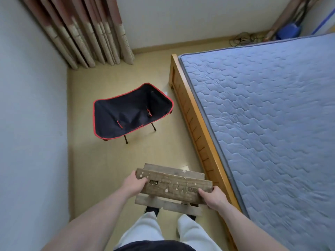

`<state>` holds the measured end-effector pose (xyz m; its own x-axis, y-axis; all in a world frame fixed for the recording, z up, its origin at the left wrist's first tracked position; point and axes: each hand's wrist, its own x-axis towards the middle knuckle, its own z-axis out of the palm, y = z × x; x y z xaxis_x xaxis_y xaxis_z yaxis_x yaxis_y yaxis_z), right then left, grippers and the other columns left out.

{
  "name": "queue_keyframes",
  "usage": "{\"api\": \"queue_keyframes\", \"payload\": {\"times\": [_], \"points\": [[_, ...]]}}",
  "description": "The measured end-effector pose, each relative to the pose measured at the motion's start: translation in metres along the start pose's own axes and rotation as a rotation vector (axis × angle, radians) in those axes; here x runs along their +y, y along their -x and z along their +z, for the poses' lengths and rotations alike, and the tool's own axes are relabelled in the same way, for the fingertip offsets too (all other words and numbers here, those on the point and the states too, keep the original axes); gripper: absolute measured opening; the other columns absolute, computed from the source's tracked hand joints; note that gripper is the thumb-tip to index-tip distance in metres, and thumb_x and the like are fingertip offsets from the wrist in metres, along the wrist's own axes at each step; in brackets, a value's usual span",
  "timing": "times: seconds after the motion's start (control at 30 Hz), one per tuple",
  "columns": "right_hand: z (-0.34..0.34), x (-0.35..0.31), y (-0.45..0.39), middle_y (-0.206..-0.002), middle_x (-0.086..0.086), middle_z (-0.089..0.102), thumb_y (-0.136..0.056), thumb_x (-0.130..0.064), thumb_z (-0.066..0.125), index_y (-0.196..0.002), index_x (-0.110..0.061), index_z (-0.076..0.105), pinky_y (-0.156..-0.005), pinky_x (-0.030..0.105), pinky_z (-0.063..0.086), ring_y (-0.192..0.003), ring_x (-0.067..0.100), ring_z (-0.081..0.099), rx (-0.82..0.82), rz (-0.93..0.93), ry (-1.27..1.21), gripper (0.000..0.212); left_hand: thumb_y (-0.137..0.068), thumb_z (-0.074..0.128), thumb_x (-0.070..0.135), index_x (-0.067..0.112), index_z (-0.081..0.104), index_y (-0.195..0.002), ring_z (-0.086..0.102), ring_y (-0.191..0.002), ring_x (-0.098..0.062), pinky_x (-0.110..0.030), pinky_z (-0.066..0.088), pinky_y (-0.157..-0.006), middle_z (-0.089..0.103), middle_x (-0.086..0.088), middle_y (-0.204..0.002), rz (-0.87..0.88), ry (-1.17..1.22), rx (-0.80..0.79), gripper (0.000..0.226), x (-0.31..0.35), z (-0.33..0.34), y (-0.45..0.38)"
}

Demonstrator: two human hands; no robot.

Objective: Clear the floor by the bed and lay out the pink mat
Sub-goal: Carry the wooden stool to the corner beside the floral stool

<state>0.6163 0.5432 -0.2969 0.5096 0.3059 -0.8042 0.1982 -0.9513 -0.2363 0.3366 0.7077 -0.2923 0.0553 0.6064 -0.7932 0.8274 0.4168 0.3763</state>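
Observation:
I hold a small, paint-speckled wooden stool (173, 185) in front of my legs, above the beige floor (101, 160). My left hand (134, 183) grips its left end and my right hand (213, 197) grips its right end. Farther ahead a low black folding chair with red trim (126, 113) stands on the floor beside the bed. The bed's wooden frame (192, 120) and blue quilted mattress (262, 115) fill the right side. No pink mat is in view.
A grey wall (30, 124) bounds the left side. Patterned curtains (81, 33) hang in the far left corner. Cables (243, 38) and a blue object (288, 30) lie in the far right corner behind the bed.

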Motion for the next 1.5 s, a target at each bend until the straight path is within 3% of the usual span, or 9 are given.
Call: {"api": "queue_keyframes", "payload": {"times": [0.17, 0.4, 0.53, 0.67, 0.83, 1.1, 1.23, 1.37, 1.5], "points": [[0.024, 0.045, 0.052, -0.114, 0.003, 0.066, -0.086, -0.054, 0.072, -0.127, -0.016, 0.055, -0.073, 0.032, 0.064, -0.091, 0.018, 0.067, 0.021, 0.083, -0.145, 0.059, -0.09, 0.06, 0.036, 0.019, 0.052, -0.126, 0.055, -0.098, -0.024, -0.03, 0.042, -0.083, 0.063, -0.005, -0.119, 0.079, -0.175, -0.059, 0.04, 0.003, 0.002, 0.019], [0.036, 0.133, 0.118, -0.116, -0.001, 0.062, -0.09, -0.052, 0.071, -0.127, -0.019, 0.054, -0.073, 0.028, 0.062, -0.098, 0.018, 0.065, 0.099, 0.221, -0.424, 0.052, -0.091, 0.062, 0.03, 0.016, 0.049, -0.115, 0.056, -0.086, -0.026, -0.03, 0.044, -0.072, 0.059, -0.006, -0.102, 0.259, -0.392, -0.143, 0.031, 0.038, 0.056, 0.058], [0.043, 0.224, 0.163, -0.117, 0.0, 0.059, -0.092, -0.05, 0.07, -0.131, -0.015, 0.053, -0.066, 0.024, 0.057, -0.101, 0.019, 0.063, 0.193, 0.329, -0.627, 0.055, -0.087, 0.062, 0.037, 0.014, 0.052, -0.125, 0.064, -0.092, -0.028, -0.036, 0.055, -0.08, 0.064, -0.006, -0.104, 0.411, -0.582, -0.228, 0.045, 0.059, 0.128, 0.106], [0.051, 0.307, 0.201, -0.121, 0.004, 0.063, -0.088, -0.051, 0.071, -0.134, -0.011, 0.054, -0.077, 0.033, 0.063, -0.096, 0.021, 0.065, 0.246, 0.438, -0.784, 0.063, -0.091, 0.059, 0.041, 0.012, 0.045, -0.136, 0.061, -0.099, -0.027, -0.037, 0.053, -0.089, 0.061, -0.007, -0.112, 0.528, -0.729, -0.285, 0.056, 0.067, 0.2, 0.165], [0.06, 0.435, 0.27, -0.109, 0.004, 0.06, -0.093, -0.052, 0.065, -0.129, -0.007, 0.059, -0.08, 0.03, 0.062, -0.084, 0.019, 0.065, 0.333, 0.528, -0.861, 0.058, -0.08, 0.055, 0.058, 0.016, 0.035, -0.149, 0.063, -0.108, -0.033, -0.041, 0.055, -0.093, 0.061, -0.013, -0.128, 0.649, -0.908, -0.333, 0.083, 0.054, 0.314, 0.247], [0.085, 0.6, 0.366, -0.103, 0.002, 0.067, -0.094, -0.05, 0.064, -0.099, -0.017, 0.06, -0.084, 0.034, 0.062, -0.088, 0.022, 0.07, 0.465, 0.653, -1.054, 0.034, -0.084, 0.06, 0.056, 0.017, 0.046, -0.136, 0.064, -0.094, -0.023, -0.033, 0.053, -0.073, 0.066, -0.006, -0.113, 0.852, -1.109, -0.49, 0.066, 0.014, 0.468, 0.394], [0.099, 0.659, 0.395, -0.088, -0.004, 0.064, -0.094, -0.049, 0.065, -0.083, -0.022, 0.058, -0.077, 0.032, 0.059, -0.079, 0.017, 0.065, 0.504, 0.703, -1.157, 0.03, -0.085, 0.057, 0.057, 0.016, 0.05, -0.132, 0.062, -0.098, -0.022, -0.035, 0.053, -0.086, 0.065, -0.005, -0.114, 0.97, -1.216, -0.524, 0.062, 0.003, 0.532, 0.447], [0.116, 0.711, 0.413, -0.085, -0.003, 0.067, -0.091, -0.055, 0.066, -0.101, -0.018, 0.067, -0.06, 0.027, 0.053, -0.071, 0.017, 0.066, 0.541, 0.796, -1.227, 0.039, -0.072, 0.052, 0.068, 0.021, 0.051, -0.13, 0.065, -0.101, -0.028, -0.04, 0.058, -0.089, 0.065, -0.007, -0.114, 1.032, -1.348, -0.567, 0.075, -0.007, 0.599, 0.482], [0.132, 0.764, 0.423, -0.087, 0.0, 0.07, -0.086, -0.061, 0.067, -0.108, -0.016, 0.069, -0.055, 0.025, 0.048, -0.072, 0.018, 0.069, 0.565, 0.881, -1.303, 0.05, -0.085, 0.054, 0.061, 0.015, 0.046, -0.137, 0.061, -0.11, -0.028, -0.034, 0.053, -0.089, 0.061, -0.009, -0.126, 1.121, -1.426, -0.61, 0.07, -0.024, 0.662, 0.528]]}}
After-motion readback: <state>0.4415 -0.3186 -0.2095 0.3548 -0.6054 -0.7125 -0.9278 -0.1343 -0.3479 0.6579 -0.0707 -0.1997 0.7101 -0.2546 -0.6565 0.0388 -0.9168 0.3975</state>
